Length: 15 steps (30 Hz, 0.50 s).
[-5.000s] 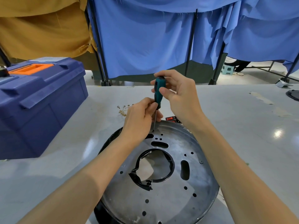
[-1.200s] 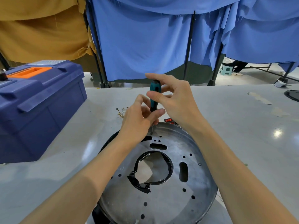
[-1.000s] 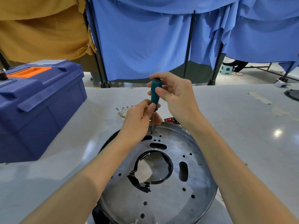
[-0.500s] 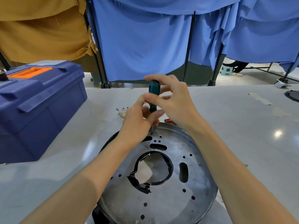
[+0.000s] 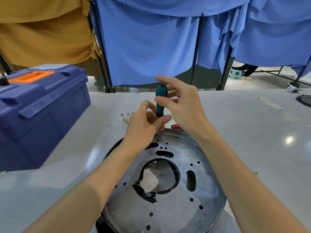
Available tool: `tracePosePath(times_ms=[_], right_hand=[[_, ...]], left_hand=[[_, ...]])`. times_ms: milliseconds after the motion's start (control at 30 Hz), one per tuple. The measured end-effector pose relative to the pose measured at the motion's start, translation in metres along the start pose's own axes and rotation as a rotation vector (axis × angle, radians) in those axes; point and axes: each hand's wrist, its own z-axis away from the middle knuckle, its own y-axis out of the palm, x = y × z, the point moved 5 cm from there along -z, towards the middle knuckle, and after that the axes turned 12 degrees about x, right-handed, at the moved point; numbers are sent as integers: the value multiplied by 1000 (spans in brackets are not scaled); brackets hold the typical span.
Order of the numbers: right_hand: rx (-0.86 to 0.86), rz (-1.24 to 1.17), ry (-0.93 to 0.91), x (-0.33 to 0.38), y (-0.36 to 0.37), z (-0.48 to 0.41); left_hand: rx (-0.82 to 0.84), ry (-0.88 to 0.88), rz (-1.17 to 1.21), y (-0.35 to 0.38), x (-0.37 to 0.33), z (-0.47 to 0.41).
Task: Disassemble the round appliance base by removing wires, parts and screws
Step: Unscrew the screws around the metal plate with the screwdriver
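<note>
The round metal appliance base point(image 5: 176, 212) lies flat on the grey table in front of me, with several holes and slots. A torn black ring point(image 5: 175, 184) lines its central opening. A teal-handled screwdriver point(image 5: 159, 103) stands upright with its tip in a hole near the far rim point(image 5: 158, 139). My left hand point(image 5: 143, 126) pinches the lower handle and shaft. My right hand point(image 5: 183, 108) holds the upper handle loosely between thumb and fingers, with the index finger lifted.
A blue toolbox point(image 5: 38, 105) with an orange handle stands on the table at the left. Small loose metal parts point(image 5: 125, 117) lie beyond my left hand. A red switch point(image 5: 175, 126) sits behind the base. A black object point(image 5: 304, 100) lies at the far right edge.
My right hand's fingers have kept shifting round the screwdriver handle, closing and spreading again as it turns. The left hand and the tip stay at the same hole.
</note>
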Motion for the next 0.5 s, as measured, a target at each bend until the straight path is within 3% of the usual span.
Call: tracePosePath(times_ms=[133,267,500], right_hand=[[23,-137,12,-1,-2,0],[54,25,-4,3,3,1],[-78,-39,5,0,-8,-1]], left_hand=[[43,-20,14,4,1,0],[-27,-45,26,-1,-3,1],[-103,-40,24,-7,6,1]])
